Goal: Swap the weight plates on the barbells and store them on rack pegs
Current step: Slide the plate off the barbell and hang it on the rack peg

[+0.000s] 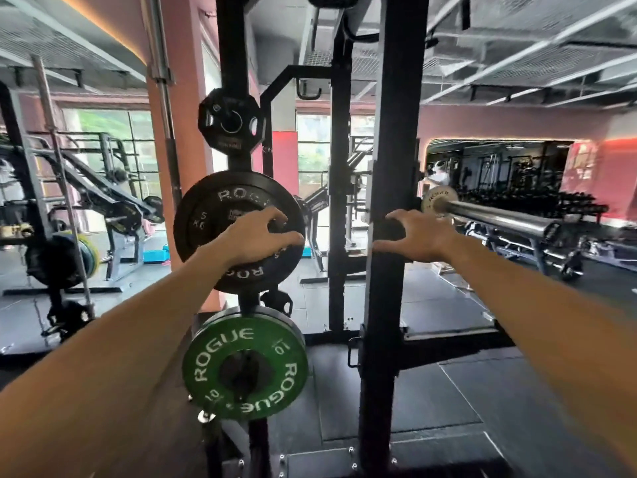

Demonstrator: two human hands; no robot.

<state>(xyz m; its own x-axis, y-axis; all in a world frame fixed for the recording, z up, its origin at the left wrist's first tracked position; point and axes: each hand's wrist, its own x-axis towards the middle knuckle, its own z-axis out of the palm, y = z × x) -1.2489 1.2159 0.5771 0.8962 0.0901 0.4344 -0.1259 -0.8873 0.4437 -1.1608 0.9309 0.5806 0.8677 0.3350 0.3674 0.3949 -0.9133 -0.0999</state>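
I see a pink pillar (179, 139) behind everything. Left of it, big windows (113, 132) show greenery, with an angled black machine (103, 198) in front. Far right of it, dumbbell racks (537, 201) line a mirrored wall, over dark rubber floor (448, 391).

I see a black rack post (231, 46) carrying three plates: a small black plate (231, 119) on top, a bigger black plate (203, 222) below, a green plate (244, 365) lowest, presumably on pegs.
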